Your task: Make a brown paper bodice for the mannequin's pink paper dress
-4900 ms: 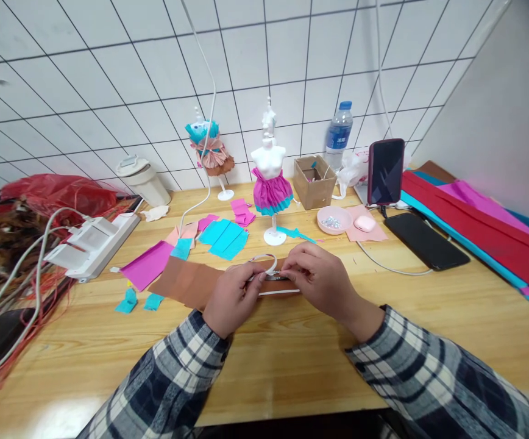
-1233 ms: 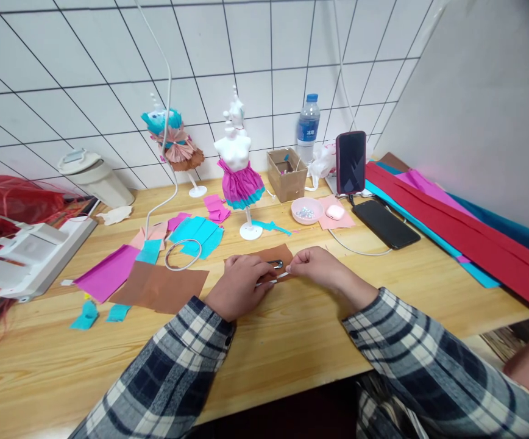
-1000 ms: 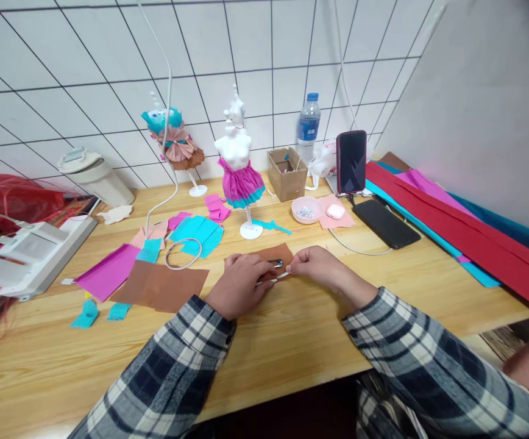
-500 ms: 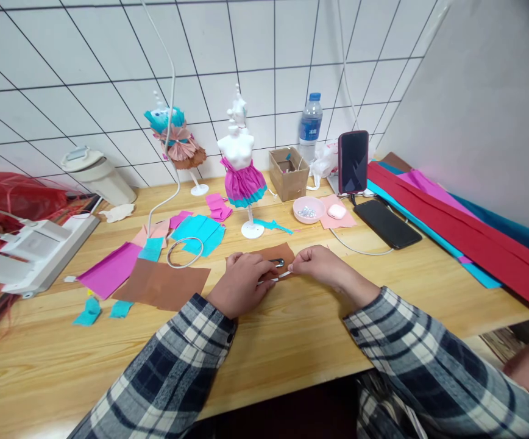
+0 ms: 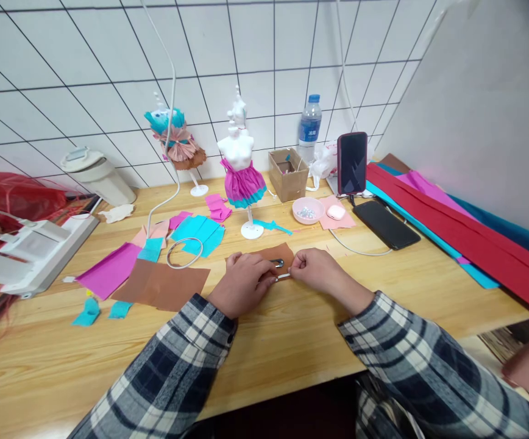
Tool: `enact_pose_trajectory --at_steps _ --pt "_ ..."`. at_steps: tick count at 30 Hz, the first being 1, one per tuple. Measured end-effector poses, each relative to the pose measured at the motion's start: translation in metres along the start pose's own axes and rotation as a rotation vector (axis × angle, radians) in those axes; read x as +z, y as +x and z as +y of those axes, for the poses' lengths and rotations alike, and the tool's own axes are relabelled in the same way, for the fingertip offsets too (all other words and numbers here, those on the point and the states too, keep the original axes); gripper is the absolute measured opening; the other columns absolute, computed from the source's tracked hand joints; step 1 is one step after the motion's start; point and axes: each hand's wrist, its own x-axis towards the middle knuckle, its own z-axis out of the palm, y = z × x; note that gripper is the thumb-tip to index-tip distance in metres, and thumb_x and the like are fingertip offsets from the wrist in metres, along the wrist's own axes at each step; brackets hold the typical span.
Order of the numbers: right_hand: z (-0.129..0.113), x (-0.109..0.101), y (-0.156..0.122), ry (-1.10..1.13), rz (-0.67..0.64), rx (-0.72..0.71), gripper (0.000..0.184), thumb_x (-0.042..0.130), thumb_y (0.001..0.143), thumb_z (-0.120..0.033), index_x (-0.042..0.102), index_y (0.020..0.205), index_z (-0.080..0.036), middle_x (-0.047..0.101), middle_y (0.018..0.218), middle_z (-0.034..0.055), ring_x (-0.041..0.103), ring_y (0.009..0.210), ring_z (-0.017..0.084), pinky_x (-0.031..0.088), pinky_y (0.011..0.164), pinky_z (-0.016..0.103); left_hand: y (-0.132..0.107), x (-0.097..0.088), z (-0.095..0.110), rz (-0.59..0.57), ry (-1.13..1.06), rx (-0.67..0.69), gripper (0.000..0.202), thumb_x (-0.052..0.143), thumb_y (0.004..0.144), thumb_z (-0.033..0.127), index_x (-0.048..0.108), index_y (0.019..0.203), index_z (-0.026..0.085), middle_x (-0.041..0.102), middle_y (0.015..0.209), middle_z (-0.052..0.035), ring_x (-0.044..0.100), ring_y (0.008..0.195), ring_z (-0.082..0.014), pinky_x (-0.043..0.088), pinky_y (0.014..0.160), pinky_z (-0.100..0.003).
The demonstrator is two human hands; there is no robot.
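My left hand (image 5: 246, 280) presses down on a small brown paper sheet (image 5: 285, 251), fingers curled over it. A dark metal loop (image 5: 277, 263), like a tool's handle, pokes out by its fingertips; the rest is hidden. Along the sheet's near edge runs a thin white strip (image 5: 283, 276), which looks like tape. My right hand (image 5: 317, 271) is closed in a pinch at the strip's right end. Behind the sheet stands a white dress form (image 5: 237, 149) in a pink skirt (image 5: 244, 184) with a turquoise hem.
Brown, pink and turquoise paper pieces (image 5: 109, 268) lie left, with a white ring (image 5: 184, 253). Behind are a decorated form (image 5: 177, 140), cardboard box (image 5: 288, 177), bead bowl (image 5: 308, 211) and bottle (image 5: 310, 128). Phones (image 5: 386, 224) and coloured paper strips (image 5: 447, 213) lie right; a power strip (image 5: 40, 256) far left.
My right hand has shifted slightly, its fingertips still at the white strip. My left hand stays in place on the brown sheet.
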Motion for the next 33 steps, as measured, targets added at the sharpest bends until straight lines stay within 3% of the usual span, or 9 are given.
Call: enact_pose_trajectory --at_steps 8,28,33 --pt "0.0027 -0.0052 -0.001 0.158 -0.128 -0.01 0.016 0.062 0.073 -0.031 0.064 0.067 -0.016 0.054 0.055 -0.0049 0.044 0.05 0.008 0.03 0.047 0.02 0.0 0.0031 0.0011 0.022 -0.007 -0.012 0.014 0.056 0.089 0.028 0.064 0.1 0.025 0.068 0.1 -0.0021 0.057 0.098 -0.0225 0.028 0.096 -0.046" --pt "-0.0002 -0.0022 -0.0018 0.019 -0.016 0.029 0.01 0.064 0.07 -0.025 0.067 0.064 -0.018 0.063 0.06 -0.0016 0.051 0.056 0.011 0.032 0.051 0.022 0.0005 0.0012 0.0019 0.012 -0.008 -0.011 0.014 0.056 0.089 0.029 0.064 0.1 0.025 0.068 0.1 -0.0025 0.057 0.099 -0.0223 0.027 0.097 -0.046" --pt "0.0001 -0.0018 -0.0016 0.013 -0.007 0.035 0.011 0.064 0.071 -0.026 0.067 0.064 -0.018 0.063 0.06 -0.0012 0.052 0.057 0.011 0.033 0.051 0.022 -0.0009 -0.0018 0.0056 0.016 0.065 0.002 0.019 0.056 0.09 0.029 0.062 0.108 0.025 0.065 0.106 -0.0046 0.055 0.1 -0.0234 0.03 0.096 -0.047"
